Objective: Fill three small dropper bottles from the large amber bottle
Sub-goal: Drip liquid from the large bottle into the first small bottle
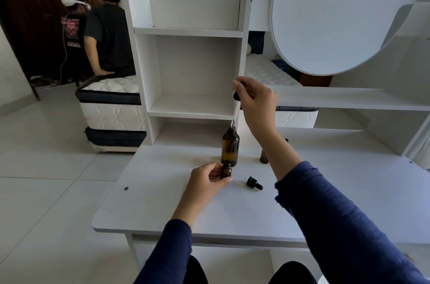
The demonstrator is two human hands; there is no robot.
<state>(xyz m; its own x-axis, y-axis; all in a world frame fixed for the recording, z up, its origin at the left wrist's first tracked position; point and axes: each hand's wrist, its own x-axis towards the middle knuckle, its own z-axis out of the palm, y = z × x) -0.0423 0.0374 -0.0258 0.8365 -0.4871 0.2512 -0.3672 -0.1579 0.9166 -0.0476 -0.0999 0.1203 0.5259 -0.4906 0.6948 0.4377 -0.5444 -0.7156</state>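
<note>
The large amber bottle (230,147) stands uncapped on the white table (162,202). My right hand (254,103) pinches the black bulb of a long glass dropper (235,111) whose tip hangs just above the bottle's mouth. In front of the large bottle, my left hand (206,179) grips a small amber dropper bottle (226,170), upright and uncapped on the table. A small black dropper cap (254,183) lies on its side to the right. Another small dark bottle (263,156) stands behind my right forearm, partly hidden.
A white shelf unit (193,62) rises at the table's back edge. A round white panel (337,14) leans at the upper right. Two people sit on a mattress (111,97) at the left, backs turned.
</note>
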